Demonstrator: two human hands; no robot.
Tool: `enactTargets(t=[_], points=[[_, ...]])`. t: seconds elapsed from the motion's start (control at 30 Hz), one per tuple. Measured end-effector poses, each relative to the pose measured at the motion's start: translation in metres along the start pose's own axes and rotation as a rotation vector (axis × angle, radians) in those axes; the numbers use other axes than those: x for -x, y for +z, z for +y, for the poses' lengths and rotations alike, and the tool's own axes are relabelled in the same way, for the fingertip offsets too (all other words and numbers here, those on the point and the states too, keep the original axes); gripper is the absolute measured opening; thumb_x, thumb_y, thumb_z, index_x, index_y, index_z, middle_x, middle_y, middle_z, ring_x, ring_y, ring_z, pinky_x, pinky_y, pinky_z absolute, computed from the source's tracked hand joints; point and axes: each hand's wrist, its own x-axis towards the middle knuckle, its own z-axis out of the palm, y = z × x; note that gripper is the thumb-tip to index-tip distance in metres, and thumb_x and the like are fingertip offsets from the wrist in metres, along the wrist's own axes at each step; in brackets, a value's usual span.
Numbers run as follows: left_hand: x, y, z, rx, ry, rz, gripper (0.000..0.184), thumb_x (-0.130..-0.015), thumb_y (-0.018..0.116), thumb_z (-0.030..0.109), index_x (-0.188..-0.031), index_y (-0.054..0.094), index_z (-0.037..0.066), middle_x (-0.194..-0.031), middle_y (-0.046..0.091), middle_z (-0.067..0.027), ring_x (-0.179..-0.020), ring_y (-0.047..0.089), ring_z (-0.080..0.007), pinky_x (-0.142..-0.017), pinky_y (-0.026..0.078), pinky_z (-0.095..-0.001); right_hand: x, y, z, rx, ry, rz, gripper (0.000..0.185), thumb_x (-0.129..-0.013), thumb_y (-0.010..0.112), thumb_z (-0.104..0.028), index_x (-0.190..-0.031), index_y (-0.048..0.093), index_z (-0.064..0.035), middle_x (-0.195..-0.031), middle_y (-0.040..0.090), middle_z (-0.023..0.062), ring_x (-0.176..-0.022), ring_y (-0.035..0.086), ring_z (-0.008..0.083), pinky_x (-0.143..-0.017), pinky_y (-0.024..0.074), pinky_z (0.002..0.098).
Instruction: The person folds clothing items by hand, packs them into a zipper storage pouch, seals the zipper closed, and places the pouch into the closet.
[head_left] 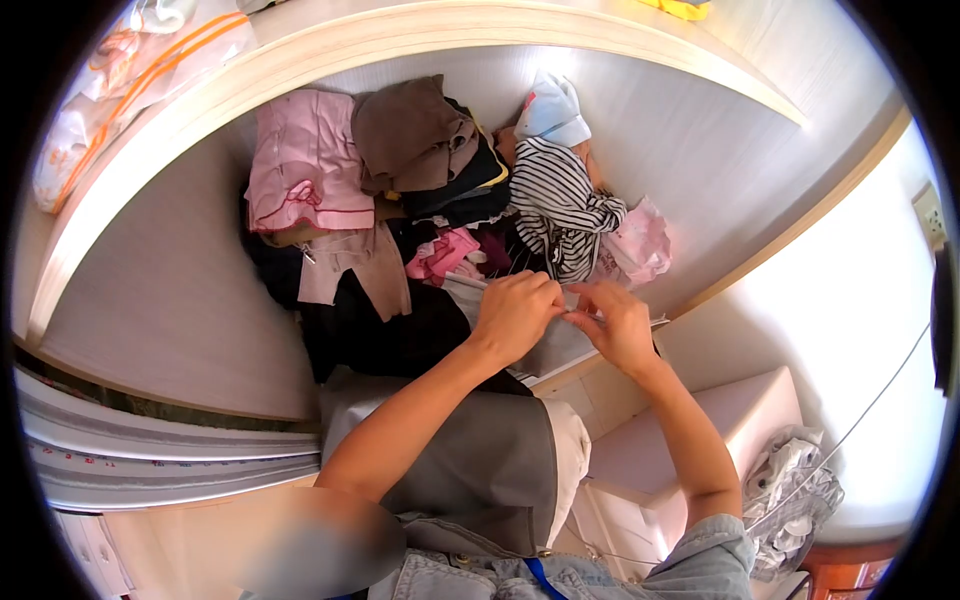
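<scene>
Both hands meet at the front edge of a closet shelf heaped with clothes. My left hand has its fingers pinched at the upper edge of a thin grey cloth. Close beside it, my right hand pinches the same edge between thumb and fingers. Whether the grey piece is fabric or a soft bag I cannot tell. Behind the hands are a striped black-and-white garment, a pink cloth and a pink plastic bag. Black clothing lies to the left.
Folded pink clothes and a brown garment are stacked at the back. A larger grey fabric piece hangs against my front. An upper shelf board arches overhead. A pale box and a clear plastic bag stand right.
</scene>
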Motion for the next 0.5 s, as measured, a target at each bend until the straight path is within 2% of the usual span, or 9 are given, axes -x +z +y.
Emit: enactTargets(t=[0.13, 0.3, 0.37, 0.4, 0.5], points=[[0.002, 0.003, 0.003, 0.032, -0.023, -0.023, 0.008, -0.072, 0.069, 0.009, -0.075, 0.061, 0.007, -0.074, 0.06, -0.0052, -0.072, 0.06, -0.0251, -0.062, 0.048, -0.0351, 0.003, 0.003, 0.004, 0.142, -0.084, -0.004, 0.014, -0.071, 0.073, -0.014, -0.079, 0.063, -0.0071, -0.071, 0.057, 0.0048, -0.064, 0.058, 0.0254, -0.054, 0.0465, 0.0351], [0.004, -0.001, -0.002, 0.059, -0.015, -0.016, 0.008, -0.073, 0.068, 0.008, -0.077, 0.062, 0.006, -0.075, 0.061, -0.0059, -0.07, 0.061, -0.0257, -0.061, 0.048, -0.0348, 0.003, 0.004, 0.013, -0.011, -0.073, -0.023, 0.013, -0.074, 0.072, -0.016, -0.077, 0.064, -0.0061, -0.069, 0.059, 0.0059, -0.062, 0.058, 0.0262, -0.053, 0.0456, 0.0343], [0.004, -0.007, -0.004, 0.109, -0.157, -0.023, 0.008, -0.073, 0.068, 0.009, -0.077, 0.063, 0.005, -0.075, 0.061, -0.0061, -0.069, 0.061, -0.0258, -0.059, 0.047, -0.0345, 0.006, 0.0, 0.021, -0.043, -0.01, -0.063, 0.012, -0.075, 0.072, -0.016, -0.077, 0.064, -0.0063, -0.069, 0.059, 0.0062, -0.062, 0.058, 0.0261, -0.053, 0.0454, 0.0341], [0.003, -0.008, -0.005, 0.107, -0.155, -0.024, 0.008, -0.073, 0.068, 0.009, -0.077, 0.063, 0.005, -0.075, 0.061, -0.0061, -0.069, 0.061, -0.0258, -0.059, 0.047, -0.0345, 0.007, -0.002, 0.024, -0.076, 0.055, -0.102, 0.012, -0.075, 0.072, -0.016, -0.077, 0.065, -0.0064, -0.069, 0.06, 0.0066, -0.061, 0.058, 0.026, -0.053, 0.0452, 0.0339], [0.007, -0.012, -0.008, 0.09, -0.145, 0.008, 0.006, -0.073, 0.067, 0.012, -0.072, 0.062, 0.009, -0.071, 0.059, -0.0039, -0.071, 0.061, -0.0247, -0.06, 0.048, -0.0361, 0.005, -0.001, 0.024, -0.084, 0.036, -0.106, 0.013, -0.075, 0.072, -0.016, -0.077, 0.065, -0.0061, -0.071, 0.061, 0.0068, -0.061, 0.058, 0.0256, -0.054, 0.0456, 0.0338]])
